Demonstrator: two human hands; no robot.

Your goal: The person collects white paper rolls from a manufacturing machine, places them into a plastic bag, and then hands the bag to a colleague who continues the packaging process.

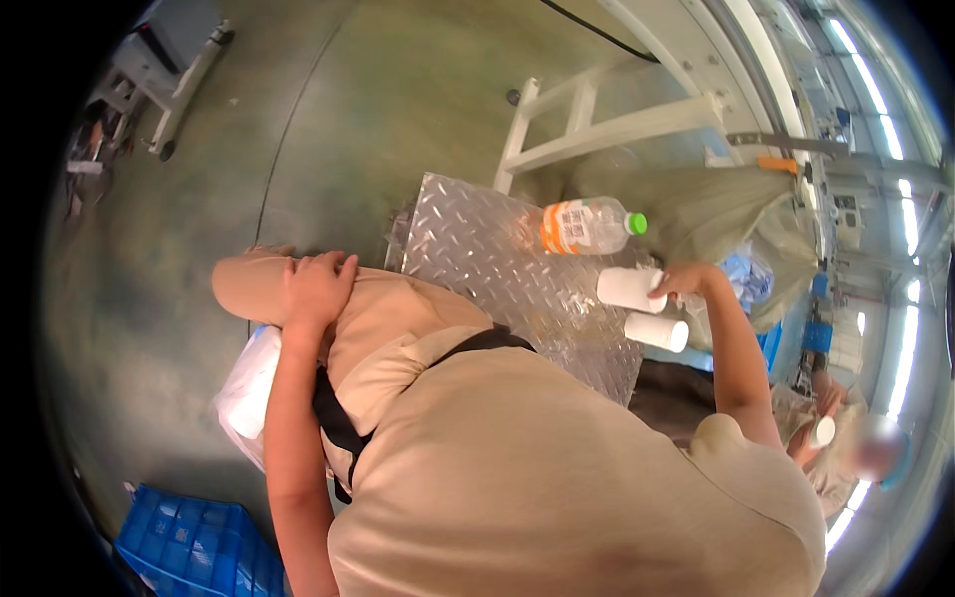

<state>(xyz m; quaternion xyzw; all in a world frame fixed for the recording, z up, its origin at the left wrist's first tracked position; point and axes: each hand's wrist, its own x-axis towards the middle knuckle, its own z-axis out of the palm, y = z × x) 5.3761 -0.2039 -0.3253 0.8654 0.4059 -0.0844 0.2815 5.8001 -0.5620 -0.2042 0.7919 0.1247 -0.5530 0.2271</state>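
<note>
The right hand [686, 284] grasps a white cup [627, 289] at its mouth end, thumb and fingers closed on the rim. This cup is over the ridged metal platform [463, 234], toward the platform's 3 o'clock edge, and serves as the centre of the clock here. A second white cup [652, 331] is just beside it at 5 o'clock; I cannot tell whether the two touch. Near it at 11 o'clock is a clear bottle [587, 227] with an orange-and-white label, its green cap [636, 224] toward 3 o'clock.

Further out, a drab green sack [741, 214] slumps at 2 o'clock, and a white metal frame [612, 134] rises at 12 o'clock.

Well apart at 9 o'clock, the left hand [320, 286] lies palm down on the person's leg [398, 308], fingers relaxed and grasping nothing. From that hand, a white plastic bag [251, 383] and, farther off, a blue crate [194, 542] sit at 7 o'clock. At the held cup's 4 o'clock, a co-worker [841, 463] holds another cup [823, 431].
</note>
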